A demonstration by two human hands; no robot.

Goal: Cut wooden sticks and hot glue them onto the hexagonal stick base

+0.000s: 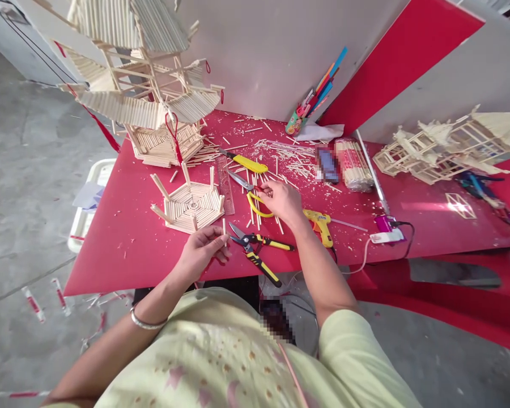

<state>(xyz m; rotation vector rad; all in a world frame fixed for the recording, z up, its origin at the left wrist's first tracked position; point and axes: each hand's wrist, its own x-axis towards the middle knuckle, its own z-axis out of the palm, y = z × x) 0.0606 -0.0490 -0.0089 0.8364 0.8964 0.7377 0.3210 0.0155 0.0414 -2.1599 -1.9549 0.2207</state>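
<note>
My left hand (206,246) pinches a short wooden stick (224,226) upright, just in front of a six-sided stick base (191,204) with short posts standing around its edge. My right hand (280,199) is closed on the handle of a pair of scissors (240,181); one yellow handle loop shows below the fingers. Between the two hands and nearer me lie pruning shears (257,249) with black and yellow handles, their jaws apart. Beyond the scissors is a yellow utility knife (249,163). A clear ruler (226,187) lies beside the base.
A tall stick pagoda (148,102) stands at the back left of the red table (106,249). Rightward are a yellow glue gun (321,226), a phone (327,165), a stick bundle (353,164), a power strip (386,235) and another stick model (442,147). A pen cup (295,122) stands behind.
</note>
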